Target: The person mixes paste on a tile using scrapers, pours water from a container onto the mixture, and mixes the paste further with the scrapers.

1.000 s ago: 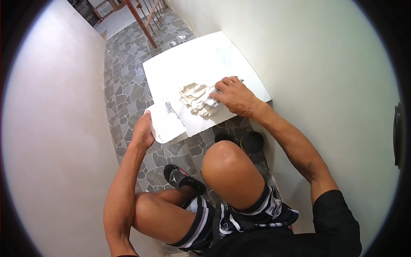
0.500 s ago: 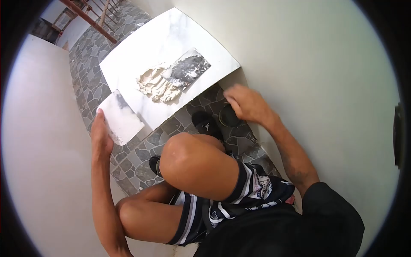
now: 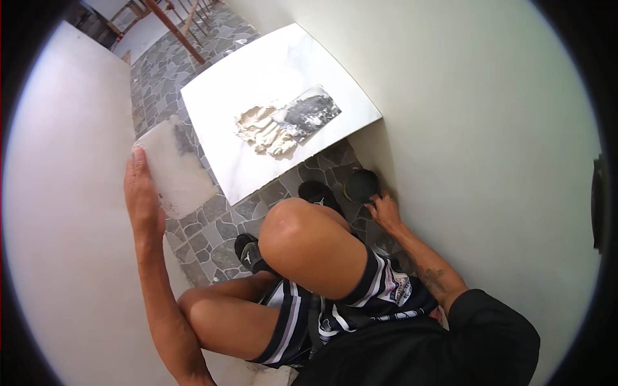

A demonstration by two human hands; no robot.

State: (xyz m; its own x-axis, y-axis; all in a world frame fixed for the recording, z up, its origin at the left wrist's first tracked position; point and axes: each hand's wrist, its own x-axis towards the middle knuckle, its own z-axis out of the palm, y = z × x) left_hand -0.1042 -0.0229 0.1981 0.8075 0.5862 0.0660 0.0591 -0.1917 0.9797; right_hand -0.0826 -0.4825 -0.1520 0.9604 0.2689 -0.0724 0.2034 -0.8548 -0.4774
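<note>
My left hand [image 3: 143,186] is closed on the edge of a flat, rectangular putty spreader [image 3: 175,170], whitish with a grey patch near its top. It is held in the air left of a white marbled board [image 3: 225,161]. Down by the wall, my right hand [image 3: 387,211] reaches to the near rim of a dark round container [image 3: 362,185], its fingers apart. Whether they touch the rim is hard to tell, and the container's contents cannot be made out. On the board lies a heap of cream putty [image 3: 265,132], with a second, putty-smeared dark rectangular spreader [image 3: 313,114] against it.
Pale walls rise close by on the left [image 3: 71,193] and right [image 3: 489,128]. My bent knees [image 3: 309,248] and dark shoes [image 3: 248,251] are below the board, on a grey stone-patterned floor [image 3: 215,241]. A reddish-brown pole [image 3: 175,31] stands beyond the board.
My right hand has moved down from beside the board's corner to the dark container. The spreader in my left hand has shifted away from the board's edge and turned slightly. The view has shifted.
</note>
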